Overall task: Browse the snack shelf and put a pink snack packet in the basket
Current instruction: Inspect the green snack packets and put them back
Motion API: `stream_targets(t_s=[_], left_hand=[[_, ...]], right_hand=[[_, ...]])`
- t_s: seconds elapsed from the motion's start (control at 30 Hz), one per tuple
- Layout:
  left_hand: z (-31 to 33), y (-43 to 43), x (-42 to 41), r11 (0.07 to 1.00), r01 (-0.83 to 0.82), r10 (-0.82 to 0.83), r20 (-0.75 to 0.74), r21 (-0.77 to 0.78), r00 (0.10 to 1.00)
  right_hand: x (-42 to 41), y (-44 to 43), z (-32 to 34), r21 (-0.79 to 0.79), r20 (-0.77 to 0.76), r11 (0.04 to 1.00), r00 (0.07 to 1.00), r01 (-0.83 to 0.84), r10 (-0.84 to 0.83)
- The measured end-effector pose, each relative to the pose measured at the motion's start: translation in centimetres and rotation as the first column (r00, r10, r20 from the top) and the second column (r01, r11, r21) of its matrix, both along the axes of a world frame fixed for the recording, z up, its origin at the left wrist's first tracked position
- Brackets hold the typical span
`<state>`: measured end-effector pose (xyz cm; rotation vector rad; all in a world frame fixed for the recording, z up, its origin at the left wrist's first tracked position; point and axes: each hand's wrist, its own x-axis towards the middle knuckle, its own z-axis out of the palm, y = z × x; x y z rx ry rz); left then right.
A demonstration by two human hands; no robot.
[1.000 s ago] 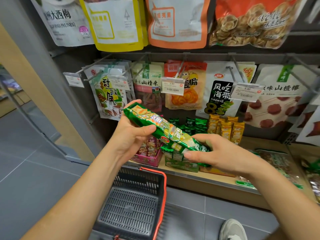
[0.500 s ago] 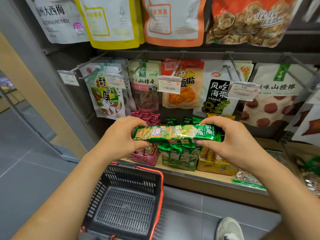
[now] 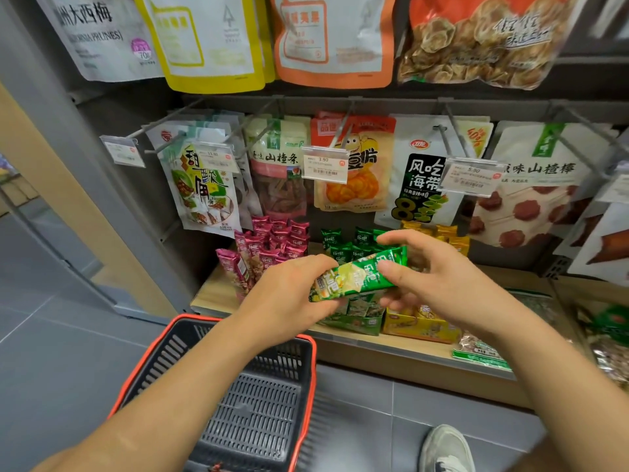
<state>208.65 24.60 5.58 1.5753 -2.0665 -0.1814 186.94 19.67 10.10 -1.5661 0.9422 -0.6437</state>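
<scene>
Both hands hold a long green snack packet [image 3: 360,275] over the bottom shelf. My left hand [image 3: 292,294] grips its lower left end. My right hand [image 3: 425,277] pinches its upper right end with thumb and fingers. Behind my left hand, several pink snack packets [image 3: 272,243] stand upright in a display box at the shelf's left end. The dark grey basket [image 3: 238,403] with an orange rim stands on the floor under my left forearm, with nothing in it.
Green packets [image 3: 343,247] and yellow packets [image 3: 439,236] stand in boxes to the right of the pink ones. Larger snack bags [image 3: 350,165] hang on pegs above, with price tags [image 3: 325,165]. My shoe [image 3: 446,447] is by the wooden shelf edge [image 3: 391,349].
The green packet has gone from level to tilted, its left end lower, and sits closer to the shelf boxes. The pink packets, hidden behind my left hand before, now show.
</scene>
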Motion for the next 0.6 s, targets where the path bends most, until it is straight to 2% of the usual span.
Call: stream_targets(t_s=[0.07, 0.13, 0.2, 0.27, 0.37, 0.43, 0.5, 0.53, 0.6], left_hand=[[-0.4, -0.1, -0.6, 0.997, 0.022, -0.018, -0.049, 0.072, 0.999], [-0.6, -0.4, -1.0, 0.98, 0.056, -0.031, -0.131, 0.188, 0.991], [-0.5, -0.8, -0.9, 0.967, 0.08, -0.033, -0.19, 0.241, 0.981], [0.0, -1.4, -0.7, 0.973, 0.081, -0.014, -0.295, 0.217, 0.955], [1.4, -2.2, -0.6, 0.985, 0.084, -0.017, -0.409, 0.148, 0.912], [2.5, -2.4, -0.2, 0.992, 0.088, -0.045, -0.383, 0.095, 0.922], [3.5, -2.6, 0.9, 0.997, 0.081, -0.071, -0.347, 0.012, 0.935], [4.0, -2.6, 1.6, 0.998, 0.064, -0.068, -0.347, -0.025, 0.935], [4.8, -2.8, 3.1, 0.995, 0.013, -0.047, -0.366, -0.094, 0.929]], right_hand=[[0.4, 0.0, -0.2, -0.049, 0.042, 0.992, 0.993, 0.116, -0.114], [0.6, 0.0, -0.5, -0.208, 0.032, 0.956, 0.978, 0.208, -0.206], [0.6, 0.0, -0.6, -0.401, -0.035, 0.889, 0.966, 0.221, -0.256], [0.9, 0.2, -0.4, -0.504, -0.076, 0.847, 0.968, 0.171, -0.24], [1.5, 0.3, 0.2, -0.498, -0.059, 0.86, 0.986, 0.108, -0.158], [1.9, 0.1, 0.8, -0.464, 0.003, 0.881, 0.995, 0.092, -0.102], [2.1, -0.6, 1.2, -0.36, 0.073, 0.93, 0.996, 0.078, -0.055], [2.2, -1.1, 1.2, -0.332, 0.053, 0.941, 0.998, 0.059, -0.044], [2.7, -2.5, 0.5, -0.358, -0.134, 0.934, 0.99, -0.015, -0.035]])
